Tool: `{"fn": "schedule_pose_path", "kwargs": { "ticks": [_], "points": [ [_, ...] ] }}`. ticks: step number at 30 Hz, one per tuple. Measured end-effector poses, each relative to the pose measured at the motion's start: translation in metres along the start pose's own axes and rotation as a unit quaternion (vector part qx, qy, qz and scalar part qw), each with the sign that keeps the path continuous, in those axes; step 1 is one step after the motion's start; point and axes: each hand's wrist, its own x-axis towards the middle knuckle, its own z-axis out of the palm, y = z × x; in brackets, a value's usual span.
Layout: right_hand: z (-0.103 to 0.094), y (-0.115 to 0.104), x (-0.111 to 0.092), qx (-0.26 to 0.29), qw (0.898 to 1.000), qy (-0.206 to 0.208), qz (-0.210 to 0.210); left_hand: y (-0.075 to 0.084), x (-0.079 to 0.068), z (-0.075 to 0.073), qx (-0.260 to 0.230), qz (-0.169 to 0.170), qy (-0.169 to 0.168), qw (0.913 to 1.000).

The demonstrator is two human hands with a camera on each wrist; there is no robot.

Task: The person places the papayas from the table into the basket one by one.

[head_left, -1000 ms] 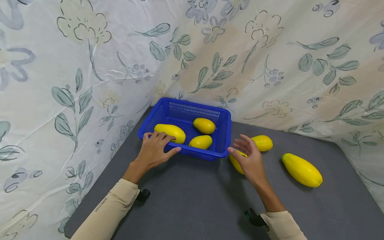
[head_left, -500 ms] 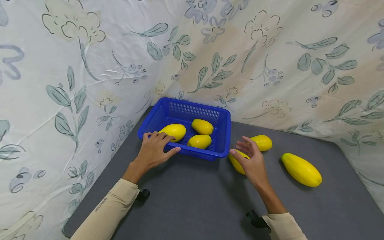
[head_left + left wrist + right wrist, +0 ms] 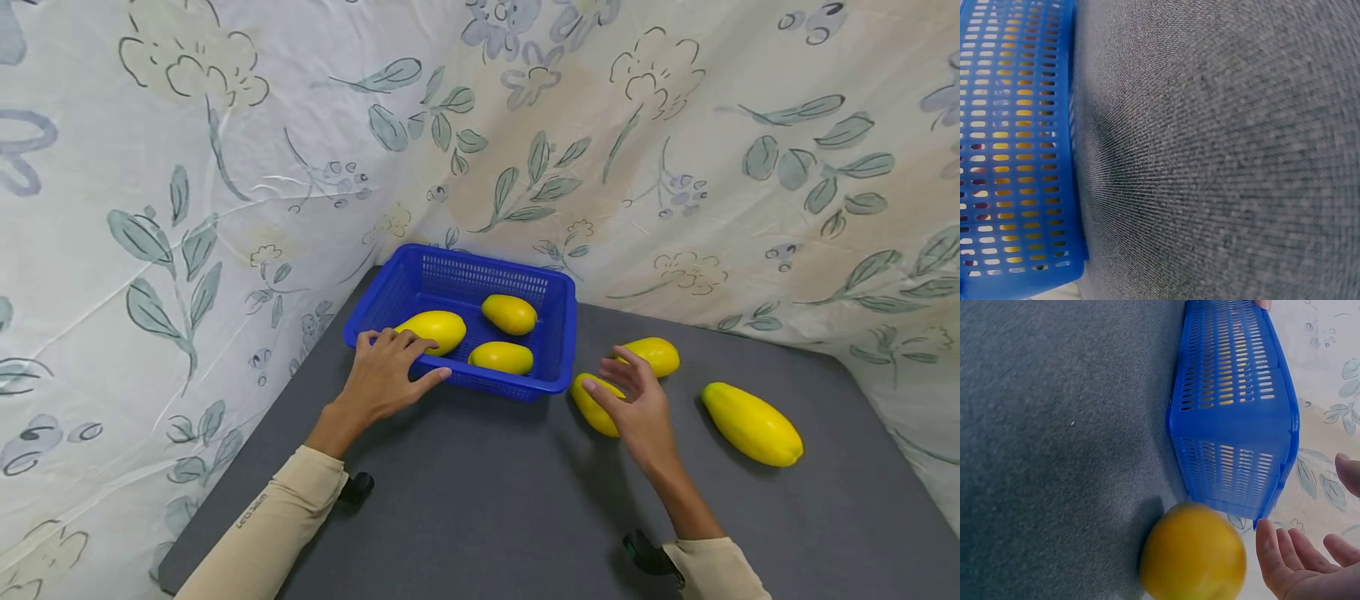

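Observation:
In the head view, a blue plastic basket holds three smooth yellow oval fruits: a larger one partly behind my left fingers, one at the back and one near the front wall. My left hand grips the basket's near rim, fingers over it and thumb along the outside. My right hand, fingers spread and holding nothing, hovers over a yellow fruit just right of the basket. Behind that hand lies another yellow fruit. The right wrist view shows the nearer fruit below my fingers.
A longer yellow fruit with a greenish tip lies farther right on the dark grey table. Floral cloth hangs behind and to the left, close to the basket's back.
My right hand has drifted slightly right and down, away from the basket. Inside the basket the fruits have shifted and turned a little. My left hand stays on the rim.

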Motion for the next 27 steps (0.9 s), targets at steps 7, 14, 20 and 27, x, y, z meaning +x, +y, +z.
{"fn": "schedule_pose_path", "kwargs": {
  "ticks": [7, 14, 20, 27],
  "points": [
    [-0.005, 0.007, -0.001, 0.002, 1.0, 0.006, -0.007, 0.0, 0.001, 0.0, -0.002, 0.0, 0.0, 1.0],
    [-0.011, 0.011, -0.004, -0.01, 1.0, 0.015, -0.014, -0.001, 0.001, 0.002, -0.001, 0.004, 0.005, 1.0],
    [-0.017, 0.014, -0.01, -0.018, 0.999, 0.025, -0.015, -0.002, 0.001, 0.002, -0.003, 0.006, 0.006, 1.0],
    [-0.024, 0.018, -0.015, -0.031, 0.999, 0.026, -0.01, -0.003, 0.001, 0.001, -0.001, 0.007, 0.003, 1.0]
  ]
}}
